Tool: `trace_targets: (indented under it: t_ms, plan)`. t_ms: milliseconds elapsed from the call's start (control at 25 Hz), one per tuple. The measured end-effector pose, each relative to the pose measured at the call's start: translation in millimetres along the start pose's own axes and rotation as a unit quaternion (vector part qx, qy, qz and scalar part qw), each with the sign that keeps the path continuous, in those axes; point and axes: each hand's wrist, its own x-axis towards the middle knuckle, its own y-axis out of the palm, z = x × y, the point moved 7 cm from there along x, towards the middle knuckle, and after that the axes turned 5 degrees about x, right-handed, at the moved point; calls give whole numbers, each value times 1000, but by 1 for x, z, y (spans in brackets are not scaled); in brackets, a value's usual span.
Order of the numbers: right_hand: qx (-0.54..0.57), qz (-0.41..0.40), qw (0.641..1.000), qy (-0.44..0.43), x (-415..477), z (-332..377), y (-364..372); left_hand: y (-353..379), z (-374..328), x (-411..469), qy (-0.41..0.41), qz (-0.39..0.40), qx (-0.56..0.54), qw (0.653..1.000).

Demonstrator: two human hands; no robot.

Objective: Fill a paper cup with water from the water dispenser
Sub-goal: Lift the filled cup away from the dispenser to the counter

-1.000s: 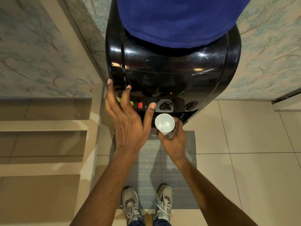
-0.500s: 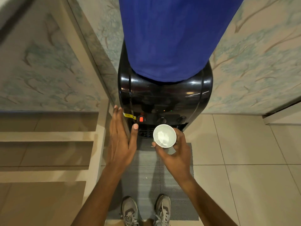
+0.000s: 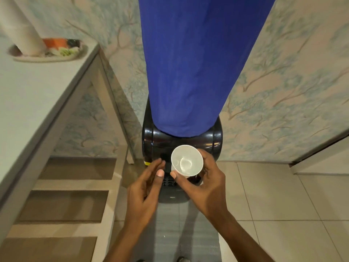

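A white paper cup (image 3: 186, 160) is held upright in my right hand (image 3: 204, 183), which is shut around its side, in front of the black water dispenser (image 3: 215, 143). Light glints at the cup's bottom; I cannot tell how much water it holds. A blue cloth cover (image 3: 188, 63) wraps the bottle on top of the dispenser. My left hand (image 3: 144, 190) is open just left of the cup, fingers pointing at the dispenser's front and holding nothing. The cup and my hands hide the taps.
A pale table (image 3: 37, 95) with shelves beneath stands at the left, bearing a tray (image 3: 47, 53) of items and a white roll. A grey mat (image 3: 181, 229) lies on the tiled floor before the dispenser. Patterned wallpaper covers the wall behind.
The cup has risen away from the tap area and nearer to the camera. My left hand has come off the dispenser's side and moved in beside the cup. The view has pulled back upward.
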Motion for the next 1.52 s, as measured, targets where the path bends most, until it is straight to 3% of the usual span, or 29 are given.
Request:
trace_targets:
  t_ms: [200, 440, 600, 1080, 1520]
  plan:
    - [13, 18, 1000, -10, 22, 57, -1, -7, -72, 6, 26, -48, -55, 997]
    - [10, 69, 997, -31, 40, 122, 11, -24, -140, 4, 40, -57, -48, 996]
    - [19, 111, 993, -40, 40, 154, 37, -52, -165, -11, 24, -103, -50, 993]
    - [95, 252, 962, -35, 38, 181, 168, -170, -185, -36, -7, -262, -12, 965]
    - [115, 372, 920, -34, 19, 197, 308, -275, -174, -56, -48, -419, -5, 907]
